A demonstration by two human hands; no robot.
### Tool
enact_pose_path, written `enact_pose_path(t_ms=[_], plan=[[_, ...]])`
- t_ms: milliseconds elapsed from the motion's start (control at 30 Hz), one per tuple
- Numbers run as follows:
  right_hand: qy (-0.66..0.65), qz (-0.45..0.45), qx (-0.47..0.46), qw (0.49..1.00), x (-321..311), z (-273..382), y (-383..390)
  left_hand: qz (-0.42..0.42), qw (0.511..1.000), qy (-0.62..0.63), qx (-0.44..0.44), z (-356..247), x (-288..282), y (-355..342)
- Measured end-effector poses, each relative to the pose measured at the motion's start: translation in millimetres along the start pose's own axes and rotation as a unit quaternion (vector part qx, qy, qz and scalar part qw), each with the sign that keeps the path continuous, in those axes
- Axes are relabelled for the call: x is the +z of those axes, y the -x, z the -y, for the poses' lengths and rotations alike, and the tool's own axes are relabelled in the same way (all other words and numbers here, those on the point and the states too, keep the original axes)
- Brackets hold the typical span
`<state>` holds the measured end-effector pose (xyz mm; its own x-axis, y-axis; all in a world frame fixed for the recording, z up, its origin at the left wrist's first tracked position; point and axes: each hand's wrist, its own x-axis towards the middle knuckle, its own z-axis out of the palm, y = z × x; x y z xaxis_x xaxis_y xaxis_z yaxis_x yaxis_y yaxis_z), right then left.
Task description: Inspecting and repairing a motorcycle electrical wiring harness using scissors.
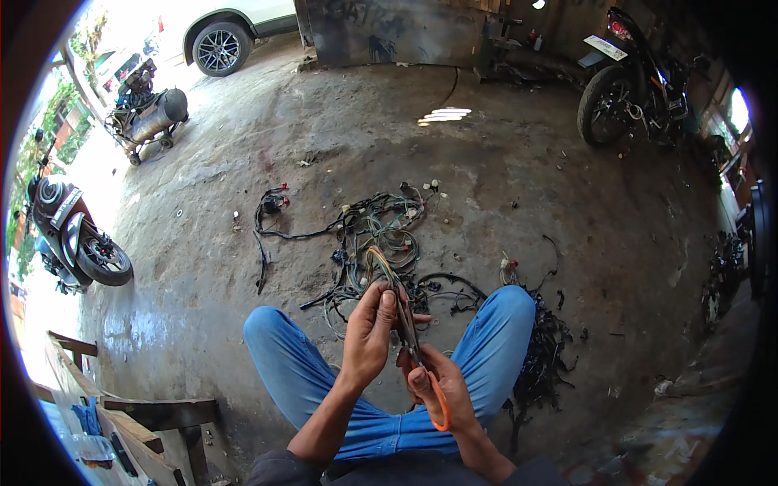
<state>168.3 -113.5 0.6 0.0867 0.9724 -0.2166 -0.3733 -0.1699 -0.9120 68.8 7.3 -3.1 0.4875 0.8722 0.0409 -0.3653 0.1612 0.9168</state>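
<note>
Between my knees, my left hand (369, 334) is closed round a bundle of wires (378, 257), thumb on top. Orange and green strands run out of it toward the floor. My right hand (447, 390) grips scissors (440, 405) by their orange handles. Their dark blades point up and away, alongside the bundle by my left fingers; whether they touch the wires I cannot tell. Beyond my hands, a tangled wiring harness (387, 223) with black-sleeved branches and small white and red connectors lies on the floor.
Black scraps (545, 348) lie beside my right knee. A wooden bench (158, 413) stands at the near left. Farther off are a motorcycle (93, 247) and an air compressor (162, 117) on the left, a white car (223, 49) behind, and another motorcycle (620, 101) at the far right.
</note>
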Motion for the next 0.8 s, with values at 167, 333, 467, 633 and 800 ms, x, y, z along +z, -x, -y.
enact_pose_path(t_ms=[167, 333, 467, 633, 800], plan=[[0.024, -0.047, -0.034, 0.998, 4.1, -6.9, -1.4, 0.001, 0.998, -0.05, 0.04, 8.1, -2.6, -0.5], [-0.043, -0.027, 0.003, 0.999, 3.9, -2.7, 0.3, 0.026, 0.989, -0.137, 0.052, 4.1, -4.4, -3.2], [-0.055, -0.022, -0.005, 0.998, 3.4, -4.5, -0.7, 0.03, 0.987, -0.147, 0.057, 4.1, -5.0, -4.1], [-0.17, 0.043, 0.007, 0.984, 3.4, 4.4, -3.0, 0.057, 0.977, -0.207, 0.013, 11.7, -18.9, -3.1], [-0.163, 0.077, 0.056, 0.982, -10.4, 12.5, -12.7, 0.03, 0.996, -0.08, -0.022, 25.8, -29.1, -5.5]])
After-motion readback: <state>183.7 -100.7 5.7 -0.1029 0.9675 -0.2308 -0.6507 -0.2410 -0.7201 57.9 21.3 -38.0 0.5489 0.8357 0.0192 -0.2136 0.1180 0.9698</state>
